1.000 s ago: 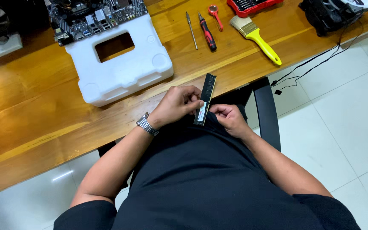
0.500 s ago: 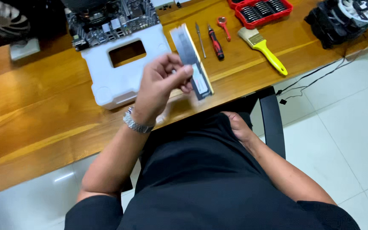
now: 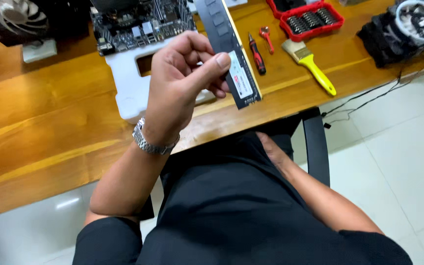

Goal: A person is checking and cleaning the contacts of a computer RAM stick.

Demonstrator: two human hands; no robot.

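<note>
Landmark: white foam block [image 3: 128,91] on the wooden bench [image 3: 40,127]; all places given rel. to it.
Left hand [image 3: 180,88]: raised over the block's near-right corner, thumb and fingers pinched shut on the long black memory stick [image 3: 231,59] w/ a white label. Steel watch on the wrist.
Stick position: held in air above the block's right edge, not touching the bench. Sits on the thumb side of the left hand, i.e. to its right.
Long axis: runs from far-left to near-right, top end cut by the frame edge, low end pointing back toward the person. Flat labelled face turned to the camera.
Right hand [image 3: 271,152]: low, at the bench's near edge beside the lap, well right of and nearer than the block. Holds nothing; fingers hidden, so can't tell if curled or flat.
Nearer hand: left, it already has the stick; right is well apart.
Black circuit board [image 3: 138,22]: rests on the block's far part.
Red plastic tray [image 3: 315,19]: far right of the block, holds rows of dark driver bits.
Loose tools: red-black screwdriver [image 3: 257,54] and yellow-handled paintbrush [image 3: 310,66], btw block and tray.
Far-right: black fan cooler [image 3: 403,29], cables trailing off the bench.
</note>
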